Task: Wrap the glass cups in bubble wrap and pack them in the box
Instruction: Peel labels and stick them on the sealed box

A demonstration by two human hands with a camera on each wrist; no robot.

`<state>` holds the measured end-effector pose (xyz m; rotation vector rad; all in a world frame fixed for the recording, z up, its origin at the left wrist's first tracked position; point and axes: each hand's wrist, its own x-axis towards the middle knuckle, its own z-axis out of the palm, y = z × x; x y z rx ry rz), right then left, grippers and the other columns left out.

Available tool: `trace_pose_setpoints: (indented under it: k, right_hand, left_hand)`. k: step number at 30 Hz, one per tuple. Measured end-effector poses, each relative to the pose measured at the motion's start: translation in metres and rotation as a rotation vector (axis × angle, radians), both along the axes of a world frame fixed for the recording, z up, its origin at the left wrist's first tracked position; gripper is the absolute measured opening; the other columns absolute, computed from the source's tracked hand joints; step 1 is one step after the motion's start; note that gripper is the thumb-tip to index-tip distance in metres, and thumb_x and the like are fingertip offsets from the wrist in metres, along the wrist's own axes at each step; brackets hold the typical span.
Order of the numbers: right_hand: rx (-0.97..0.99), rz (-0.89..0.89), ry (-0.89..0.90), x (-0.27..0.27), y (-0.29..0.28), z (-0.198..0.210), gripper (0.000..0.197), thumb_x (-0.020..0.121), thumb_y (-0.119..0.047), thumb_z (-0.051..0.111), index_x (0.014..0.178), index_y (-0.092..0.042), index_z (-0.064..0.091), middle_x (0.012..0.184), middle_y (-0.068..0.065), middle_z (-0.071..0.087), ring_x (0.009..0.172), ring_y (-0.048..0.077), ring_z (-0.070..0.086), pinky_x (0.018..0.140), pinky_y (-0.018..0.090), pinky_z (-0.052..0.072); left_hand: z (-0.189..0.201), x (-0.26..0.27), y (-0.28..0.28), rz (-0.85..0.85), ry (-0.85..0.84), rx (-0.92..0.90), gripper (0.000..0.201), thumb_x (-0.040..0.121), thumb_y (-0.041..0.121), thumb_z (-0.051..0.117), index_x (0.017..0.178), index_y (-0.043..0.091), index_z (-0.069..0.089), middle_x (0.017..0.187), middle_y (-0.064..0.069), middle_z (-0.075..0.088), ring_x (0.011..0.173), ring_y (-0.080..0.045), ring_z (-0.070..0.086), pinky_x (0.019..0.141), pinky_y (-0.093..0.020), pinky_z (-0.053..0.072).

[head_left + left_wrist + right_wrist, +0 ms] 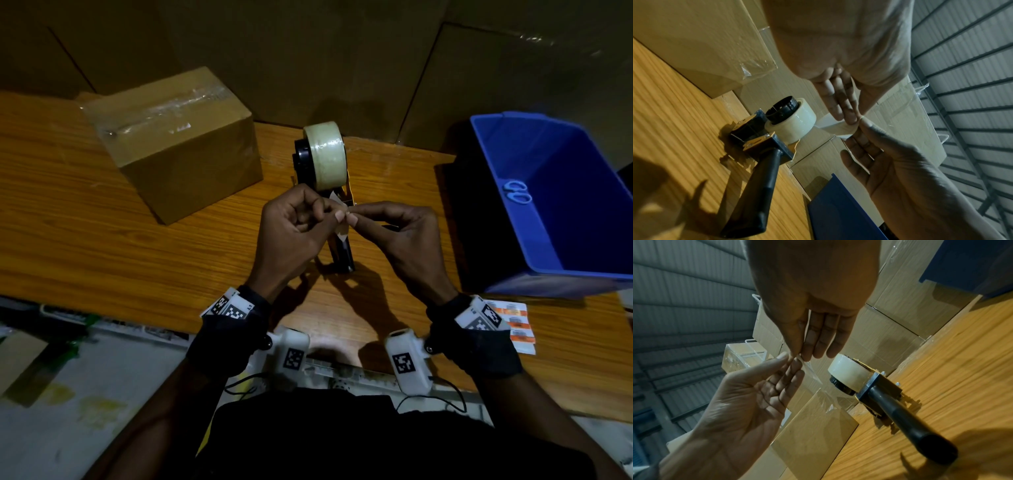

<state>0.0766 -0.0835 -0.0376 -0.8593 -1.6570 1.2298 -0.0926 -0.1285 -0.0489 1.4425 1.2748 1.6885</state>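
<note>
Glass cups were nowhere in view, presumably inside the taped box [178,144] at the table's [51,222] far left, while left hand [291,229] and right hand [400,236] pinched a tape scrap [835,128] together above the tape dispenser [325,178], apparently folding it for discarding.

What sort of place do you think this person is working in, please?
Most likely a packing station in a warehouse or storeroom. Flattened cardboard sheets line the back of a wooden bench, a taped-up carton sits on it beside a tape dispenser, and corrugated metal walling shows behind.
</note>
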Motion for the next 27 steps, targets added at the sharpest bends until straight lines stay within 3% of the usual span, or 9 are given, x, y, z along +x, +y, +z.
trace_pose_setpoints:
  k: [10,15,17,19,22,27]
  right_hand:
    - [0.010,-0.008,-0.016,0.000,0.000,0.001,0.013,0.086,-0.007,0.075,0.097,0.000,0.076,0.097,0.004,0.076,0.094,0.014,0.073,0.077,0.023,0.056]
    - [-0.005,-0.042,-0.028,-0.002,-0.001,0.000,0.008,0.088,-0.009,0.073,0.095,-0.005,0.076,0.094,0.000,0.076,0.090,0.010,0.072,0.074,0.022,0.055]
    - [-0.016,-0.060,-0.022,-0.002,-0.001,-0.001,0.007,0.089,-0.008,0.072,0.093,-0.004,0.076,0.092,0.001,0.076,0.087,0.010,0.071,0.072,0.021,0.053]
    - [-0.039,-0.067,-0.007,-0.003,0.000,-0.002,0.007,0.090,-0.008,0.071,0.092,-0.003,0.075,0.092,0.004,0.076,0.088,0.015,0.071,0.074,0.024,0.053]
    - [-0.090,-0.075,0.009,-0.001,0.001,-0.002,0.007,0.092,-0.006,0.067,0.089,-0.006,0.073,0.090,0.001,0.074,0.089,0.017,0.070,0.075,0.030,0.057]
    - [-0.135,-0.141,-0.042,0.012,0.002,-0.004,0.013,0.096,-0.009,0.062,0.085,-0.012,0.069,0.084,-0.010,0.071,0.087,0.010,0.068,0.071,0.025,0.056]
  left_hand:
    - [-0.001,0.001,0.002,-0.031,-0.010,0.010,0.026,0.090,-0.006,0.066,0.078,0.011,0.049,0.085,-0.019,0.069,0.077,-0.025,0.071,0.068,-0.049,0.059]
    - [0.001,0.005,0.000,0.001,0.033,0.010,0.025,0.089,-0.008,0.067,0.077,0.007,0.051,0.084,-0.017,0.068,0.081,-0.010,0.069,0.070,-0.030,0.056]
    - [0.002,0.005,0.000,0.010,0.039,0.020,0.027,0.088,-0.008,0.067,0.076,0.008,0.050,0.084,-0.014,0.068,0.081,-0.009,0.069,0.070,-0.029,0.056]
    - [0.001,0.006,0.001,0.019,0.026,0.018,0.031,0.089,-0.009,0.067,0.075,0.013,0.048,0.084,-0.014,0.068,0.081,-0.014,0.070,0.070,-0.035,0.057]
    - [-0.001,0.006,0.002,0.015,-0.014,-0.011,0.033,0.090,-0.007,0.066,0.075,0.015,0.046,0.086,-0.020,0.068,0.077,-0.031,0.069,0.067,-0.053,0.057]
    - [-0.006,0.008,0.005,0.004,-0.013,-0.062,0.032,0.090,-0.005,0.065,0.074,0.014,0.045,0.083,-0.021,0.065,0.077,-0.029,0.065,0.071,-0.049,0.056]
